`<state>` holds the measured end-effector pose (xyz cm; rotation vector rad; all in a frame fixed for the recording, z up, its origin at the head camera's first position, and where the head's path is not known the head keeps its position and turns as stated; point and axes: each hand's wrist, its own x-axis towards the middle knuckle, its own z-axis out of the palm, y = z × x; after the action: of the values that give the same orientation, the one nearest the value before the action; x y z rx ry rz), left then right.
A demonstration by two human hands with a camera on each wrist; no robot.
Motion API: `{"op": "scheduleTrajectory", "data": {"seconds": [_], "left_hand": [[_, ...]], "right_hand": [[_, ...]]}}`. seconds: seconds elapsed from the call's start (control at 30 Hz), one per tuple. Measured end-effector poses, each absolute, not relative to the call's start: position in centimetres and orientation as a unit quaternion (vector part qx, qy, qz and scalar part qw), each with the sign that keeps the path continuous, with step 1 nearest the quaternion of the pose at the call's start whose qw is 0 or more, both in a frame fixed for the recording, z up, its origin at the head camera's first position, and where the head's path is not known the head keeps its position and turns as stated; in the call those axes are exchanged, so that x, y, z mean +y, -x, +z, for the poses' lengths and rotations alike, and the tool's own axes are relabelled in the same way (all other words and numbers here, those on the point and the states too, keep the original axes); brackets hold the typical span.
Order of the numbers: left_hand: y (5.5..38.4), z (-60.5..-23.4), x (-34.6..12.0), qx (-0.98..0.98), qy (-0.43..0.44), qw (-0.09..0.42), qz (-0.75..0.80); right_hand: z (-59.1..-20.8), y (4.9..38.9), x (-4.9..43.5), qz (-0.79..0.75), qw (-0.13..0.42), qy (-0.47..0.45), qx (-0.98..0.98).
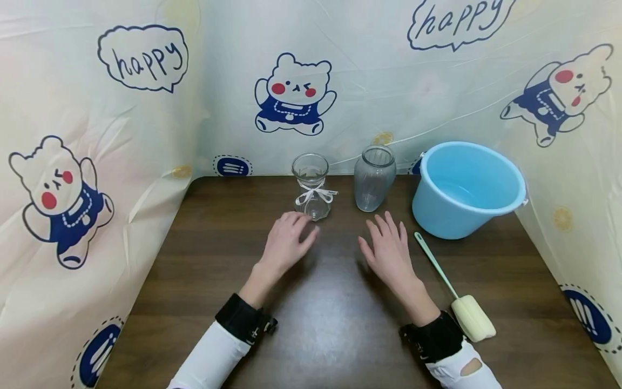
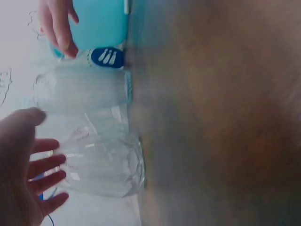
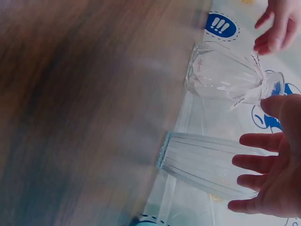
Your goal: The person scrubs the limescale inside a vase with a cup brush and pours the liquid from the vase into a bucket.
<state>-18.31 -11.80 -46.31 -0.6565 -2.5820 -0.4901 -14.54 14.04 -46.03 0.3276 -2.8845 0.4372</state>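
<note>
Two clear glass vases stand upright at the back of the table. The left one is a ribbon-tied vase [image 1: 313, 202] with a white bow round its neck; the other is a ribbed vase [image 1: 373, 183] with a wider body. My left hand [image 1: 288, 242] hovers just in front of the bow vase, fingers spread and holding nothing. My right hand [image 1: 390, 249] is held out before the ribbed vase, fingers apart, also without anything in it. In the right wrist view the right hand [image 3: 270, 169] overlaps the ribbed vase [image 3: 202, 162].
A light blue bucket [image 1: 449, 216] stands at the back right. In front of it lies a sponge brush [image 1: 472, 317] with a green handle, right of my right forearm. A printed cloth [image 1: 233, 81] hangs behind and beside the brown table [image 1: 204, 259].
</note>
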Motion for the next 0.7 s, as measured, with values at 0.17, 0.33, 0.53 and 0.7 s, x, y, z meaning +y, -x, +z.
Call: {"op": "scheduleTrajectory", "data": {"seconds": [0.17, 0.33, 0.53, 0.7], "left_hand": [[21.0, -45.1, -12.6, -0.914, 0.208, 0.241, -0.253], [23.5, -44.7, -12.7, -0.919, 0.131, 0.173, -0.329], [25.5, -45.0, -12.4, -0.919, 0.058, 0.109, -0.374], [27.4, -45.1, -11.4, -0.916, 0.053, 0.099, -0.384]], "right_hand": [[-45.7, 14.4, 13.8, 0.160, 0.124, -0.111, -0.973], [-45.7, 14.3, 13.9, 0.154, 0.123, -0.113, -0.974], [-45.8, 14.1, 14.0, 0.136, 0.102, -0.114, -0.979], [-45.5, 14.3, 14.2, 0.128, 0.105, -0.112, -0.980]]}}
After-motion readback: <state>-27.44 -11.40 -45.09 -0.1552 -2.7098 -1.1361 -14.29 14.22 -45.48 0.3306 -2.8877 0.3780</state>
